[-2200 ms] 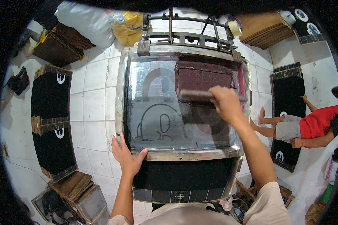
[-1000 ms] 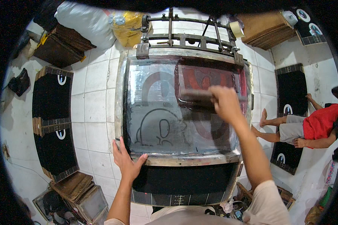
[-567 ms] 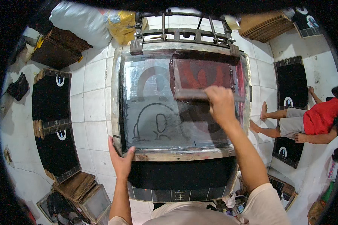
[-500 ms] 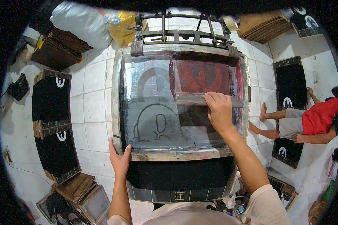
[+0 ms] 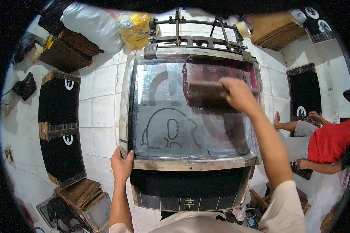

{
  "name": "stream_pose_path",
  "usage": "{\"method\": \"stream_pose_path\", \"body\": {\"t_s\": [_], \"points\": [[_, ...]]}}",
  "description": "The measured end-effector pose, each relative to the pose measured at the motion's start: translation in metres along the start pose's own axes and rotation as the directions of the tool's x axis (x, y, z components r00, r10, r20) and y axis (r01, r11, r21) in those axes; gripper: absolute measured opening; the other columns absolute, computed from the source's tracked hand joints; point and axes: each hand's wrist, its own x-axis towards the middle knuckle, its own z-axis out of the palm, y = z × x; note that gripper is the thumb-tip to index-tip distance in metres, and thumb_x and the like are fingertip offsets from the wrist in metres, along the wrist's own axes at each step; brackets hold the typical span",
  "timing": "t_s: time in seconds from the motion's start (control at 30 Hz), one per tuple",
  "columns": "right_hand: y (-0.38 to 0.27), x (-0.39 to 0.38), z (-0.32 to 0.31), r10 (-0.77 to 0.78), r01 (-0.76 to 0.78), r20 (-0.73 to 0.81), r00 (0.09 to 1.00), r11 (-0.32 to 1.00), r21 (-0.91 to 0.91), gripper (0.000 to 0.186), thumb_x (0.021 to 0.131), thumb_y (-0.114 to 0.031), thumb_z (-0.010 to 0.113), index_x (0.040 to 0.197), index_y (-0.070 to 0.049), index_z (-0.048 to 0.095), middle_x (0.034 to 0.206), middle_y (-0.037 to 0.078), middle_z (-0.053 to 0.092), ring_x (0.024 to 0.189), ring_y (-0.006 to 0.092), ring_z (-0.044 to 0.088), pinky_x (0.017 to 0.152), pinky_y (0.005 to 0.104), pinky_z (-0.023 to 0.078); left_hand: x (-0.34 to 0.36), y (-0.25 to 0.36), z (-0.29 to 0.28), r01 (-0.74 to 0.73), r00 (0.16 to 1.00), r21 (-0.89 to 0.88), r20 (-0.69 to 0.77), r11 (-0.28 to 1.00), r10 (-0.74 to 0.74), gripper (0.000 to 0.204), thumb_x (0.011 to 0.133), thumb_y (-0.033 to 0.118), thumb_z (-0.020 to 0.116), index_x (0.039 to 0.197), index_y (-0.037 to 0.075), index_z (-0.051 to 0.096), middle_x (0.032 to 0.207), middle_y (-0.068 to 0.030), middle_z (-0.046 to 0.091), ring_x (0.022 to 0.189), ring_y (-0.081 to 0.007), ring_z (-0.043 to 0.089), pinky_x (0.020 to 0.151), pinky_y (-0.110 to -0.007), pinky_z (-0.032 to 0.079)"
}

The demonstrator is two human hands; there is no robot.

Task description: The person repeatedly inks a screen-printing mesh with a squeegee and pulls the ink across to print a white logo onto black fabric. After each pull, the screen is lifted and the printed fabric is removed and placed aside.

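Note:
My right hand [image 5: 234, 92] grips a squeegee [image 5: 202, 86], slightly blurred, over the dark red ink patch [image 5: 206, 101] in the upper right of a screen-printing screen [image 5: 157, 62]. The screen's grey mesh shows faint rounded outline shapes at the left and lower right. My left hand [image 5: 121, 163] holds the lower left corner of the screen's frame [image 5: 182, 163], thumb against it and fingers at its outer edge. A black board [image 5: 186, 180] with ruled markings shows below the screen. A metal hinge bar [image 5: 200, 40] joins the screen's far edge.
A person in red [image 5: 326, 141] sits at the right beside black boards [image 5: 304, 87]. Black boards [image 5: 58, 101] lie at the left. Brown stacks [image 5: 68, 50], a white sack [image 5: 91, 27] and a yellow bag [image 5: 133, 33] stand behind; more boards [image 5: 79, 192] sit at lower left.
Since half a second ago my right hand and squeegee have moved away from me, up over the ink. My left hand has shifted slightly lower. The person in red has moved their hands.

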Motion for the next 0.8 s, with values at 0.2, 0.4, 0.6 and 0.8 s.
{"method": "stream_pose_path", "body": {"t_s": [0.2,0.4,0.6,0.8], "points": [[0.081,0.161,-0.009,0.052,-0.07,0.247,0.968,0.995,0.065,0.052,0.078,-0.007,0.082,0.129,-0.006,0.07,0.118,0.022,0.075,0.109,0.0384,0.071,0.099,0.0476,0.054,0.002,-0.006,-0.004,-0.053,0.999,0.015,0.013,0.999,0.052,0.021,0.093,0.013,0.075,0.098,-0.005,0.067,0.078,-0.0121,0.071,0.07,-0.0173,0.063,0.068,-0.034,0.051],[0.026,0.052,0.012,-0.141,0.143,-0.423,0.895,0.989,-0.027,0.08,0.084,-0.008,0.08,0.157,-0.01,0.048,0.144,0.021,0.057,0.132,0.0418,0.053,0.115,0.0491,0.042,0.001,-0.001,-0.011,-0.185,0.98,-0.184,0.036,0.965,0.195,0.033,0.095,0.018,0.076,0.116,-0.006,0.068,0.093,-0.0121,0.074,0.084,-0.0178,0.065,0.08,-0.035,0.054],[-0.165,-0.198,-0.019,0.072,-0.073,-0.21,0.975,0.997,0.004,0.048,0.103,-0.032,0.065,0.147,-0.014,0.063,0.152,0.015,0.058,0.154,0.0396,0.039,0.125,0.0661,0.019,-0.015,0.022,-0.069,-0.269,0.959,-0.282,0.011,0.921,0.284,0.079,0.1,0.047,0.07,0.152,-0.008,0.05,0.135,-0.02,0.066,0.116,-0.0241,0.065,0.103,-0.04,0.05],[-0.13,-0.158,-0.118,-0.097,-0.082,-0.742,0.663,0.976,-0.201,0.051,0.114,-0.037,0.047,0.136,0.003,0.069,0.136,0.019,0.071,0.132,0.0314,0.063,0.114,0.04,0.043,-0.019,0.052,-0.114,-0.513,0.755,-0.797,-0.243,0.318,0.609,0.071,0.106,0.054,0.059,0.153,0.0,0.053,0.128,-0.0177,0.07,0.111,-0.0222,0.068,0.098,-0.033,0.052]]}}
